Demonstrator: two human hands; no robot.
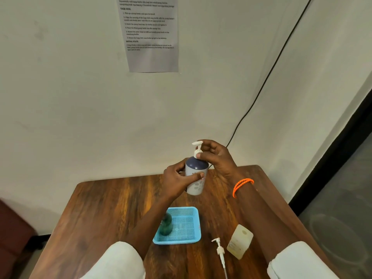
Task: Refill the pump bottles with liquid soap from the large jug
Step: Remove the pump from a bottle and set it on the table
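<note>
Bottles: two pump bottles, one jug, one loose pump. Left hand (177, 178) grips the grey bottle (196, 176) held up above the table (112, 208); right hand (215, 158) pinches its white pump top (197, 148). Green bottle (166, 224) stands in the blue basket (189, 236) below the left hand. Jug (240, 241) and loose pump (219, 249) lie below the right wrist.

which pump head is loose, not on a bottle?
The pump head lying flat on the table beside the jug. The other one sits on the held bottle.
</note>
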